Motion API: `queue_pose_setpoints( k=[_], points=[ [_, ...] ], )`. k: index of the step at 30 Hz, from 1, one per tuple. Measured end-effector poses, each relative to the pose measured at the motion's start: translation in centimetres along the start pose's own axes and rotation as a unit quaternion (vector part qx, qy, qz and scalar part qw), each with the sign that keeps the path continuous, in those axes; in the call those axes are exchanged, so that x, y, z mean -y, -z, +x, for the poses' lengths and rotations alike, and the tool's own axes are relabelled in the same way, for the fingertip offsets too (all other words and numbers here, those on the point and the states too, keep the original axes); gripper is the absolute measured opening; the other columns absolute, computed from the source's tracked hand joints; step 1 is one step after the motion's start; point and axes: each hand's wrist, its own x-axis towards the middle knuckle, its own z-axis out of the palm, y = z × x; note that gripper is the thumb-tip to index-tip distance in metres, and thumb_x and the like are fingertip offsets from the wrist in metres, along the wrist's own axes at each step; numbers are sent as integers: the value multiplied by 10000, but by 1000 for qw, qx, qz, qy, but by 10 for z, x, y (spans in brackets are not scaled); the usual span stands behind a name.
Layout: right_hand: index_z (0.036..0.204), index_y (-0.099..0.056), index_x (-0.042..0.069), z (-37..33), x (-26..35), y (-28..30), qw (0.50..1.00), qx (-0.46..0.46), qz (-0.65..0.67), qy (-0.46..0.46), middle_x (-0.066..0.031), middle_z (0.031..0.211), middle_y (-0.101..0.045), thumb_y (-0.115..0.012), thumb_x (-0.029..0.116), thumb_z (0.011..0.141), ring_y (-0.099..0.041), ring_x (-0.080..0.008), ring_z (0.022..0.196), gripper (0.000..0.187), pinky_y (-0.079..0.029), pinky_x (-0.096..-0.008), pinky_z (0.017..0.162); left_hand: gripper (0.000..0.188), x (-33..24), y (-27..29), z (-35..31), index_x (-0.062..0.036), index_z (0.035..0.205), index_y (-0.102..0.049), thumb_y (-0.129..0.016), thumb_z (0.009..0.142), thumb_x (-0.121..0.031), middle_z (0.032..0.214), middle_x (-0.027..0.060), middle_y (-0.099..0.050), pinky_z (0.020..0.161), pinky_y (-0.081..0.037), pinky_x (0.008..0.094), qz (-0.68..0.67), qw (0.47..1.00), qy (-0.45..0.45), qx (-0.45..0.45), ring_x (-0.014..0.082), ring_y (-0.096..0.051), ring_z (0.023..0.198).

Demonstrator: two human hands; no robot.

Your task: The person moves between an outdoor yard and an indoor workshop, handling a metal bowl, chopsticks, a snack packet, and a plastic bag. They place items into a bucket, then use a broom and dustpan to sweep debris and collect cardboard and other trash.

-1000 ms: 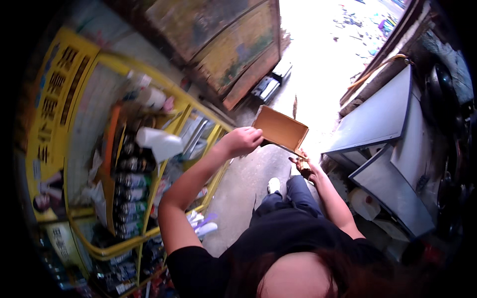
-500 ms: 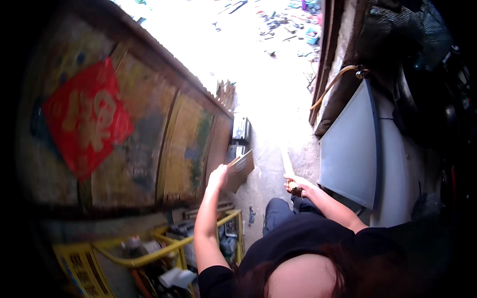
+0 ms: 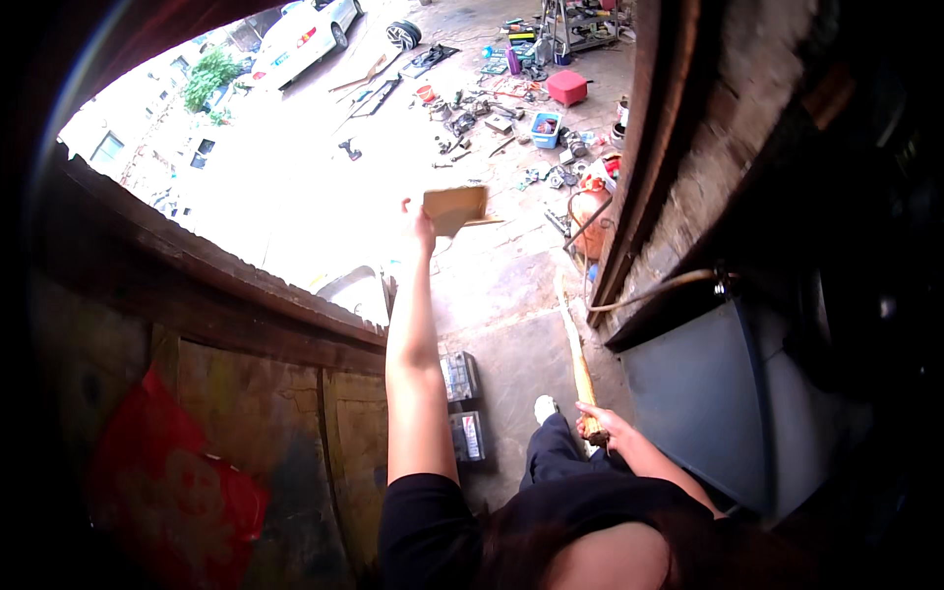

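My left arm reaches far forward into the bright doorway. At its end my left hand (image 3: 423,231) is closed on the edge of a flat brown board (image 3: 456,209), perhaps cardboard or thin wood; the fingers are partly washed out by glare. A thin strip sticks out beside the board's lower edge. Low at my right side, my right hand (image 3: 608,425) grips a long pale wooden stick (image 3: 578,364) near its thick, dark, rough end. The stick's thin end points forward, past the right door post.
A wooden door (image 3: 265,413) with a red paper stands left. Two car batteries (image 3: 458,379) sit on the floor beside it. A grey panel (image 3: 698,393) and an orange gas cylinder (image 3: 590,221) are right. Scattered parts, a blue basin (image 3: 545,129) and a white car (image 3: 305,39) lie outside.
I have moved forward toward the doorway, and the yard is now in view. My left hand has swung up and forward with the board. The stick stays in my right hand.
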Motion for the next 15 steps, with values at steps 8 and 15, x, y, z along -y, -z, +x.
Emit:
queue_pose_setpoints(
  k=[8, 15],
  points=[
    [853, -491, 11, 35, 40, -33, 1000, 12, 2, 12, -94, 663, -536, -667, 246, 773, -557, -180, 523, 304, -494, -293, 466, 68, 33, 6, -31, -46, 705, -605, -633, 644, -61, 1028, 158, -521, 871, -375, 385, -117, 986, 63, -101, 315, -458, 1021],
    [795, -475, 28, 62, 40, -41, 996, 39, -59, -47, -72, 590, -519, -621, 292, 801, -532, -160, 472, 302, -484, -257, 440, 128, 67, 98, -287, -65, 745, -543, -669, 742, -41, 708, -10, -543, 578, -465, 229, -547, 668, 457, -214, 90, -523, 614]
  ],
)
